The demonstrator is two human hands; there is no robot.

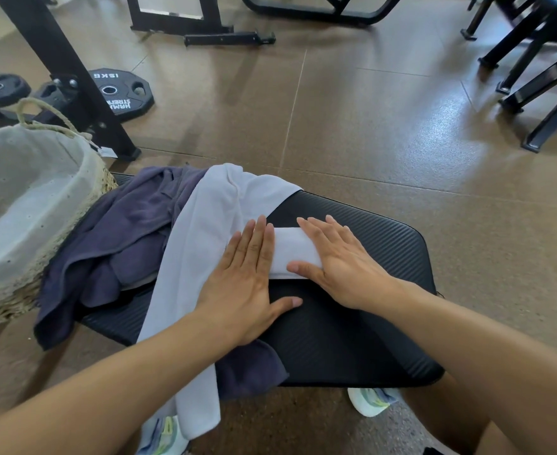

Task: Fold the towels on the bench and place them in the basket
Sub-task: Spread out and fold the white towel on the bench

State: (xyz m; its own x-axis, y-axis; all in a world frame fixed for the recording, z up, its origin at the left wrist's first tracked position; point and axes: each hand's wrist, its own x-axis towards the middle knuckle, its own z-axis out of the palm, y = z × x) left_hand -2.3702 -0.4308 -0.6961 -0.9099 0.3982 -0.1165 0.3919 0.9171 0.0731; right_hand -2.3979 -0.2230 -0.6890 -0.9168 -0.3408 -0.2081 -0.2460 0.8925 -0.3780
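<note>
A long white towel point(201, 231) lies diagonally across the black padded bench point(369, 330), one end hanging off the near edge. One narrow part of it is folded flat across the pad. My left hand point(247, 284) lies flat on the towel with fingers spread, and my right hand point(339, 257) presses palm-down on the folded part. A crumpled dark purple towel point(123, 238) sits on the bench's left side, partly under the white one. The woven basket point(18, 192) with grey lining stands at the left, touching the purple towel.
Black weight plates point(119, 90) and a black rack post point(73, 77) stand on the brown floor behind the basket. More black machine frames point(533, 70) stand at the far right. My shoes point(369, 400) show under the bench's near edge.
</note>
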